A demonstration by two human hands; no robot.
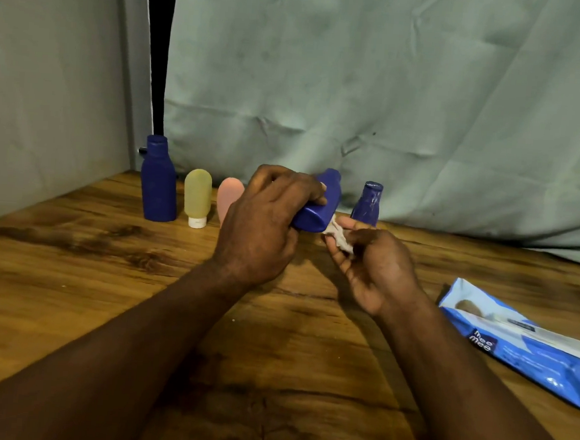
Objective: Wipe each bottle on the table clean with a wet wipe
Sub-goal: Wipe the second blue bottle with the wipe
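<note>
One bottle [320,204] is in the left hand [264,218], fingers curled round it, right hand [377,270] pinching the wipe [339,237] on it — four more [159,183] wait.

A blue Mee Mee wipes pack [520,342] lies at the wooden table's [72,273] right edge. Creased green cloth [393,89] hangs behind it, with a grey panel [51,83] on the left.

Dim, warm light; wide-angle view.
Soft shadows lie on the table [106,275] below the left hand's fingers [277,181]; light perhaps from above. Left of those fingers the tall blue bottle [159,179] looks slightly blurred; frame edges bow.
</note>
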